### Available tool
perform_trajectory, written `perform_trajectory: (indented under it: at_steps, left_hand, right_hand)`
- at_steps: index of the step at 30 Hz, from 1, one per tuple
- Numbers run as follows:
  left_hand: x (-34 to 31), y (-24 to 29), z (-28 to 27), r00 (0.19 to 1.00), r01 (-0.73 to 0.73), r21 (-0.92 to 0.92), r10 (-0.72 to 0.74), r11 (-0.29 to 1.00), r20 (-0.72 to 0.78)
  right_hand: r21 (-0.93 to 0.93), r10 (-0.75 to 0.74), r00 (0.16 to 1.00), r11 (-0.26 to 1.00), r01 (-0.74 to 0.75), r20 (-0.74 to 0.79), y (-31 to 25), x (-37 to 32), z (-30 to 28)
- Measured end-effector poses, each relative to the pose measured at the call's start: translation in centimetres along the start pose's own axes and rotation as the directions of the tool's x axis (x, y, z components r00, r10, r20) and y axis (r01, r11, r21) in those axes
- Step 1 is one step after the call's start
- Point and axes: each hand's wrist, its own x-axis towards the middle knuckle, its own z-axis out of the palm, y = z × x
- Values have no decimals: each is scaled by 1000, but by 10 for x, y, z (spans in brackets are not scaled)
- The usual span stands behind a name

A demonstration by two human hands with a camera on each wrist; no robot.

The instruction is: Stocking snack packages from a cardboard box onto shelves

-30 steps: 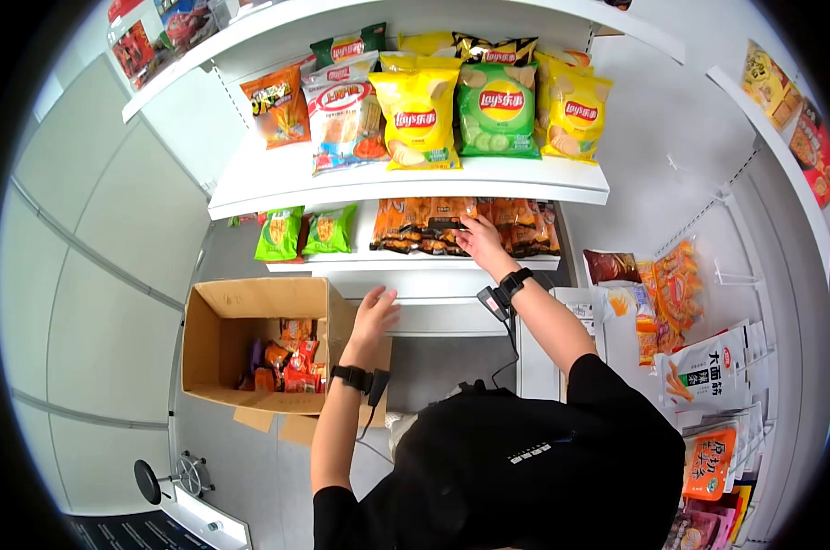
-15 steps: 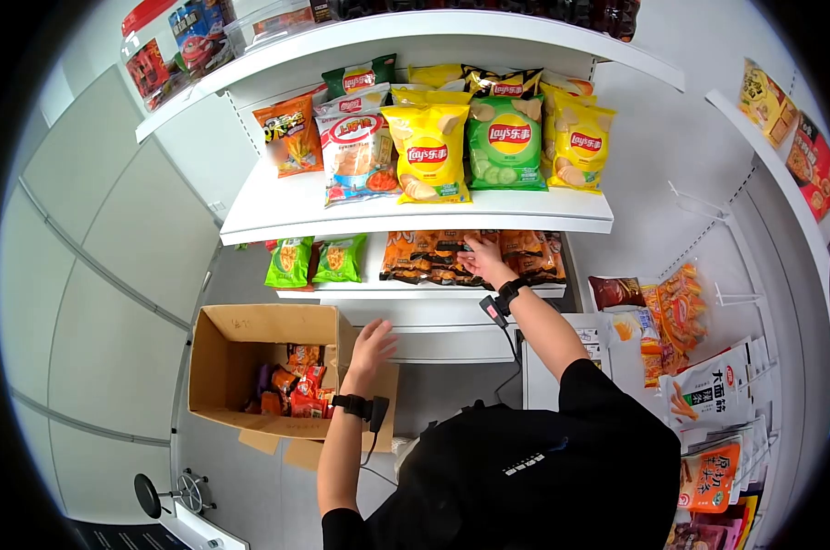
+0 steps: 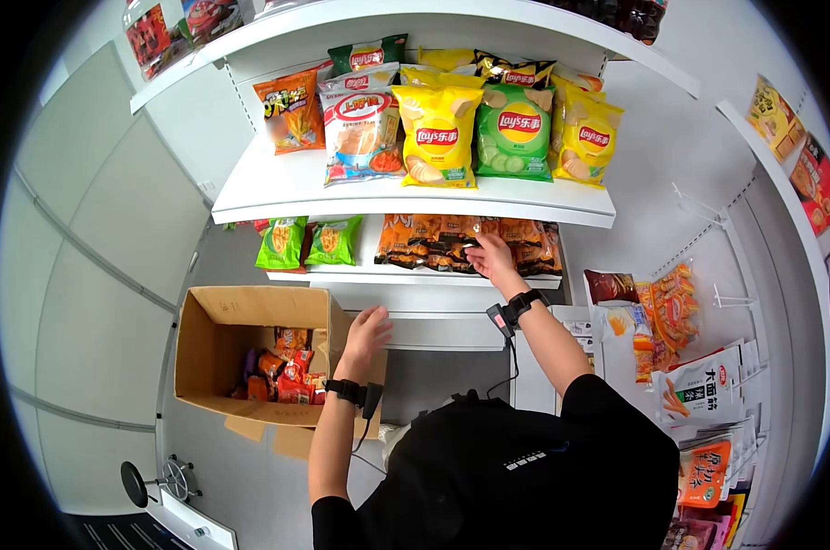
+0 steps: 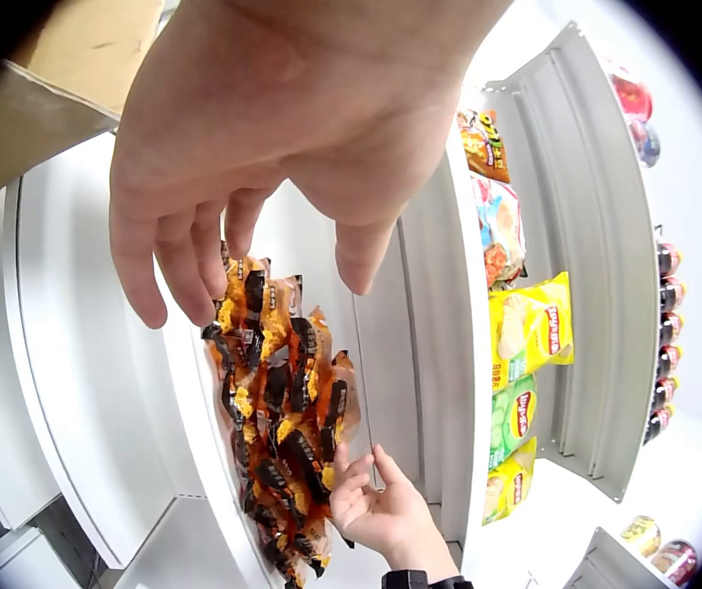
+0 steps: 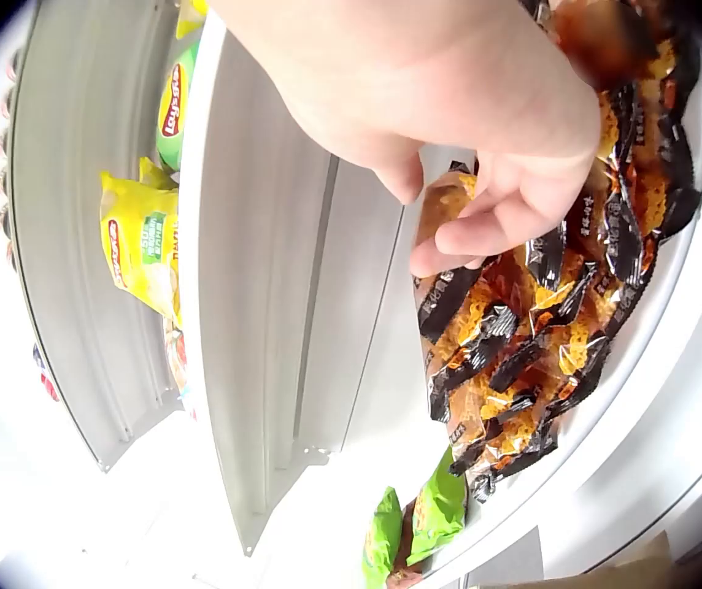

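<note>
- White shop shelves [image 3: 268, 183] fill the wall; nearest us sits a brown cardboard box [image 3: 250, 298].
- Over its edge the left hand [image 3: 367, 332] hangs open, holding nothing.
- Farther in, the right hand [image 3: 493, 255] rests loose fingers on small orange-and-black crinkly packets [image 3: 424, 240] on the lower shelf [image 3: 415, 276].
- We think they are light and slippery; pinch an edge.
- Yellow and green chip bags [image 3: 438, 136] stand higher up, close overhead.

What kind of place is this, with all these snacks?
Probably a small shop, or a mock one: white shelves carry rows of chip bags, a cardboard box of packets stands below, and the right hand touches orange packets on a shelf.
</note>
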Motion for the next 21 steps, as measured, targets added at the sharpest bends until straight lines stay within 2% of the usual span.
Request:
perform_trajectory:
  at_steps: [5, 13, 19, 21]
  left_hand:
    - [-5, -3, -11, 1000, 4, -14, -4, 1000, -28]
    - [-18, -5, -38, 995, 3, -2, -4, 1000, -104]
    - [-32, -20, -85, 967, 15, -52, -28, 999, -253]
    - [-38, -23, -106, 945, 32, -49, -46, 998, -323]
  right_hand:
    - [11, -15, 1000, 1000, 15, 17, 3, -15, -2]
    - [47, -66, 996, 997, 69, -68, 13, -35, 14]
    - [-5, 51, 998, 999, -51, -28, 38, -40, 43]
    - [-12, 72, 997, 997, -71, 26, 49, -39, 58]
